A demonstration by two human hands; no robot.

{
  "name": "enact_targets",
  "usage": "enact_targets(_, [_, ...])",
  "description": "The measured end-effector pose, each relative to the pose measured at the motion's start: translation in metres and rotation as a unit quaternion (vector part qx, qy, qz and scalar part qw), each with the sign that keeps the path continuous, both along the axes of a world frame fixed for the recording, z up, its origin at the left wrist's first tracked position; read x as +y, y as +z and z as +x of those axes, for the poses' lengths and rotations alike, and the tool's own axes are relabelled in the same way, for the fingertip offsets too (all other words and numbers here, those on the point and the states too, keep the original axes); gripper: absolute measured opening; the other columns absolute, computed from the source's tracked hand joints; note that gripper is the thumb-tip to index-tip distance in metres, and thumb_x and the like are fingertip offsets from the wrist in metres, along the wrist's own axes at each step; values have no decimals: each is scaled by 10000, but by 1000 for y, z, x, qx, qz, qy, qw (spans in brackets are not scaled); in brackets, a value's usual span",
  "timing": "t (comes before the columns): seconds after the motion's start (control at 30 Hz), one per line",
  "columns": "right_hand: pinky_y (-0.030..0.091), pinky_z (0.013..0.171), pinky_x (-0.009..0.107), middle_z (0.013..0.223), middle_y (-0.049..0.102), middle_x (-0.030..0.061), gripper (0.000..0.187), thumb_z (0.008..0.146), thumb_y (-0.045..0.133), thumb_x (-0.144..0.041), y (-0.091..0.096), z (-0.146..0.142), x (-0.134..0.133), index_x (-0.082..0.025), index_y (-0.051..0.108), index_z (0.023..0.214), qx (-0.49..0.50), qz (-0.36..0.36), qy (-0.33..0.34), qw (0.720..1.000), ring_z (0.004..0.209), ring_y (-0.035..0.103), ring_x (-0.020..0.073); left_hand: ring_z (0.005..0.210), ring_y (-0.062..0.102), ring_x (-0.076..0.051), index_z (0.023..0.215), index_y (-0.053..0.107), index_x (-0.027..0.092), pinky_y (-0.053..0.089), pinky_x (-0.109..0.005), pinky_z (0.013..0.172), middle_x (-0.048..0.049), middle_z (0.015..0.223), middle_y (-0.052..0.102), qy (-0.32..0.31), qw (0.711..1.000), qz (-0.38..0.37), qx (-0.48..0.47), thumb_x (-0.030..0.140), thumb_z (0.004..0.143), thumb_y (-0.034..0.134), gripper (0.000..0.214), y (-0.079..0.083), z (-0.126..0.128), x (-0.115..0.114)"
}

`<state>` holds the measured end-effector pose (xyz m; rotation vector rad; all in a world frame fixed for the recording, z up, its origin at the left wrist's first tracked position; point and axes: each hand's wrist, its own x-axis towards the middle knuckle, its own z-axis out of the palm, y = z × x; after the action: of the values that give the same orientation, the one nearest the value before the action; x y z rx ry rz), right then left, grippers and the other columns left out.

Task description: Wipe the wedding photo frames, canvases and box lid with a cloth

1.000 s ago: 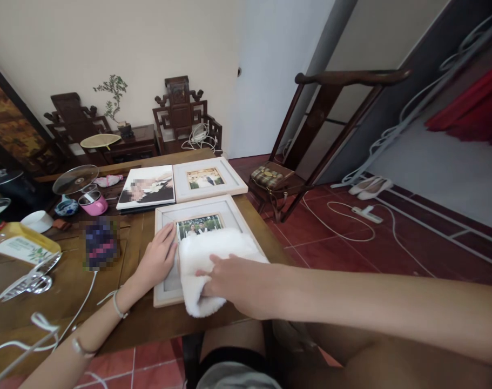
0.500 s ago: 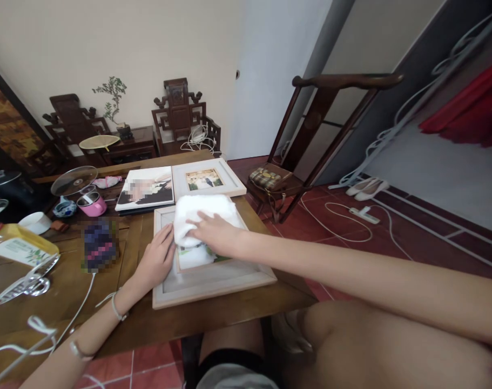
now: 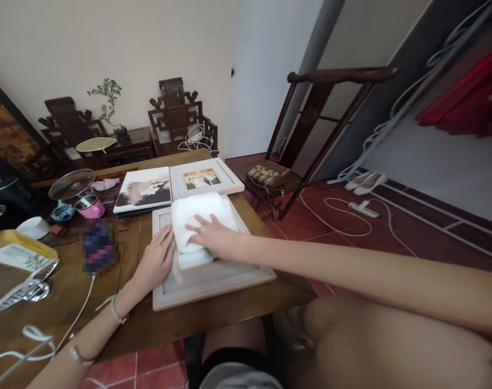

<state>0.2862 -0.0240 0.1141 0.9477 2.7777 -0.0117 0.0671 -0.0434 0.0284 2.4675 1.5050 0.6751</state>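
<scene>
A picture frame [image 3: 213,286] with a pale wooden edge lies flat near the table's front edge. On it rests a folded white towel [image 3: 189,209], covering much of the picture inside. My right hand [image 3: 215,236] lies on the towel with its fingers spread, pressing it flat against the frame. My left hand [image 3: 159,256] lies along the frame's left side, fingers stretched out and touching the edge. Part of the picture shows below the towel. Just behind are a second framed picture [image 3: 227,181] and a photo panel [image 3: 144,186].
On the table's left are a pink cup [image 3: 92,209], scissors [image 3: 29,289], a bottle of yellow liquid [image 3: 25,249], a glass lid [image 3: 69,185] and a white cable [image 3: 81,313]. A wooden chair [image 3: 316,102] holding a checked bag [image 3: 265,174] stands beyond the table's right corner.
My right hand has shifted slightly down with the towel, whose near edge lies flatter and covers more of the picture. My left hand stays at the frame's edge.
</scene>
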Motion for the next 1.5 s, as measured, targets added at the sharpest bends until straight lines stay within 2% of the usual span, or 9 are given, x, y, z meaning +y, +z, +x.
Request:
enact_targets(0.1, [454,942,595,1478,442,128,625,743,483,88,16,5,-12,-229,607,1268,2,-56,19,998,1368,347,389,1405,348,-278,1440,407,172,311,-509,1146,-143,1499,408,3,1000,5,-4,302,982,356,479,1,-2,-1])
enact_targets(0.23, [476,905,441,1177,673,120,626,737,444,105,31,13,-27,-237,655,1217,-14,-128,42,991,1253,506,320,1407,346,-274,1437,412,191,306,-505,1150,-129,1499,410,5,1000,10,-8,305,982,359,473,2,-2,-2])
enact_targets(0.43, [485,806,348,974,706,123,572,757,491,60,46,19,-47,-215,651,1233,-21,-200,45,979,1074,624,289,1407,343,-276,1440,406,146,311,-509,1146,-151,1503,400,9,1000,-1,6,295,983,333,485,3,2,-1])
enact_targets(0.53, [504,773,354,991,706,134,563,756,498,60,42,19,-50,-208,651,1228,-22,-186,44,981,1067,625,296,1403,349,-280,1440,408,153,312,-517,1143,-151,1501,404,8,1000,4,1,295,982,337,484,2,4,-2])
enact_targets(0.6, [520,787,383,1123,684,137,588,750,501,58,35,19,-48,-225,633,1248,-10,-156,45,987,1127,592,311,1400,354,-279,1441,409,165,311,-519,1143,-147,1499,409,7,1000,7,-2,298,983,342,481,2,4,-2])
enact_targets(0.77, [468,931,569,1521,382,111,651,749,464,79,15,18,-29,-240,576,1306,4,-56,32,998,1385,318,387,1400,356,-284,1443,406,170,321,-526,1137,-147,1497,411,-1,1000,7,-1,310,985,345,483,6,2,-4])
enact_targets(1.03, [359,1021,653,1571,287,74,666,776,507,63,6,-5,15,-262,527,1358,-25,54,-34,998,1418,221,419,1406,345,-281,1428,422,141,325,-518,1137,-161,1496,409,5,1000,1,7,302,988,344,475,3,-4,0])
enact_targets(1.2, [294,1029,714,1575,279,63,577,830,486,29,-7,-14,39,-249,559,1331,-15,109,-33,993,1422,175,444,1409,341,-280,1415,440,148,320,-509,1140,-158,1493,412,8,1000,1,4,315,990,340,467,-5,-4,5])
enact_targets(1.5, [343,1010,702,1578,264,88,518,853,504,-17,-12,-6,3,-234,572,1319,-29,68,41,996,1410,202,458,1415,334,-265,1495,307,168,265,-485,1165,-139,1524,374,24,998,-24,-58,391,1006,314,537,5,-1,-5])
